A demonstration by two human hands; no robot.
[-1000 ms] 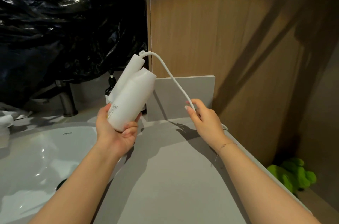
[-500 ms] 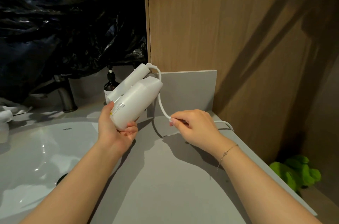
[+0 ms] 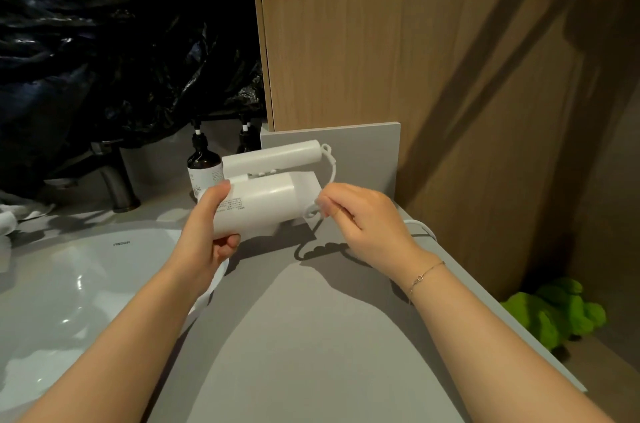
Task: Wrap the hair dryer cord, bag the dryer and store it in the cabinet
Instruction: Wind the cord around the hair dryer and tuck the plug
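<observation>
Since half a second ago the dryer point(image 3: 256, 204) has swung from a tilt to lie level, handle folded along its far side, and the right hand point(image 3: 360, 215) has come in close to its right end.

Both hands hold the dryer above the grey counter point(image 3: 311, 336), just right of the white sink point(image 3: 69, 284). The left hand point(image 3: 207, 235) is closed round the barrel's left end, thumb on top. The right hand's fingertips point(image 3: 323, 211) pinch the white cord point(image 3: 333, 170), which loops down from the handle's tip; more cord trails off the counter's right edge behind that hand.

Wrapping looks barely begun: I judge no full turn lies round the body yet. Bagging and storing are all still to do, and no bag for it can be picked out.

Counter is bare and matte, with a low grey upstand at the far end. A wood panel point(image 3: 381, 42) rises behind, black plastic sheeting point(image 3: 121, 42) covers the far left, with a tap point(image 3: 114, 180) and a brown pump bottle point(image 3: 202, 166) below. Something green and plush point(image 3: 554, 315) lies low on the right.
</observation>
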